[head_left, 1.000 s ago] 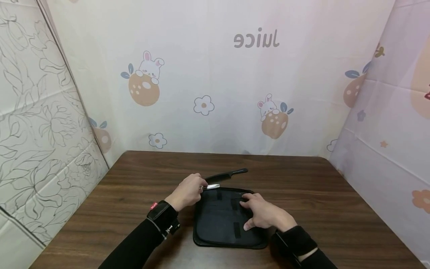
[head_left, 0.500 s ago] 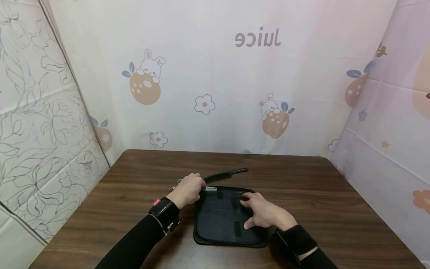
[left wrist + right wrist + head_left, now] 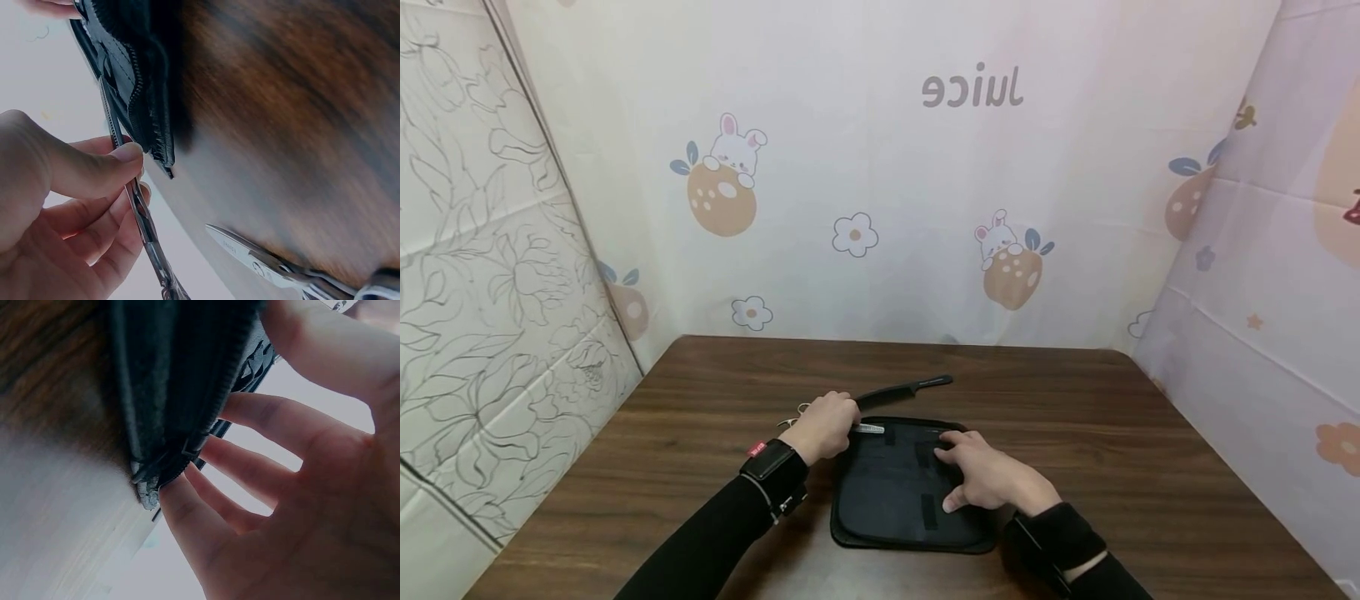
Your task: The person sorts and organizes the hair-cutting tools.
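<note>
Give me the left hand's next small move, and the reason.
Probably slide the thinning scissors blade-first under the nearby strap on the black zip case: the left hand pinches them, toothed blade pointing toward that strap, while the right hand rests on the case.

Black sleeves (image 3: 700,537), black wrist straps (image 3: 775,472), red tag (image 3: 756,449) on the left.

The spread fingers (image 3: 250,466) touch a black zippered case (image 3: 169,369).
</note>
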The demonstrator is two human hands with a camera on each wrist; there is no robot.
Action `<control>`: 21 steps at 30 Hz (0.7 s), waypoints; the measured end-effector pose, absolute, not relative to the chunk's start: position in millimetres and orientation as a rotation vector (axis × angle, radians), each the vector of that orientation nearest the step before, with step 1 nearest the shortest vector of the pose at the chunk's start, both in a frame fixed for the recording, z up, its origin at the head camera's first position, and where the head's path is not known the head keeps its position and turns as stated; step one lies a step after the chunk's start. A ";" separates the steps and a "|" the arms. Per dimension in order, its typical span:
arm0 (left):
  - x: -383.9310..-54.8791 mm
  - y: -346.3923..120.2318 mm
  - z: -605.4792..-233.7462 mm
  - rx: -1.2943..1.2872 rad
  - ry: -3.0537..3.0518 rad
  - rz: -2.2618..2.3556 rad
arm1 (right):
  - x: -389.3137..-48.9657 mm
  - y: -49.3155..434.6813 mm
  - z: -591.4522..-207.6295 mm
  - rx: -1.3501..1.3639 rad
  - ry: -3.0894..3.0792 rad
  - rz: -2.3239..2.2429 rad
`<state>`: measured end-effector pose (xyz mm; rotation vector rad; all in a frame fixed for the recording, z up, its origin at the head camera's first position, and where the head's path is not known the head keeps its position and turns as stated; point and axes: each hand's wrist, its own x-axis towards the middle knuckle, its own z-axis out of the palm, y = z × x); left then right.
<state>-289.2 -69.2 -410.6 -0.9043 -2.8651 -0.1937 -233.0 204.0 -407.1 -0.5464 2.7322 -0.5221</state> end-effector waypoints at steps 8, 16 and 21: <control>-290.0 -67.3 -410.6 -0.892 -2.891 -0.159 | -232.8 203.8 -407.5 -0.554 2.735 -0.523; -293.5 -64.8 -415.1 -0.906 -2.892 -0.152 | -232.8 203.6 -406.8 -0.552 2.738 -0.512; -294.1 -65.0 -415.7 -0.905 -2.909 -0.149 | -232.4 203.0 -406.7 -0.562 2.737 -0.526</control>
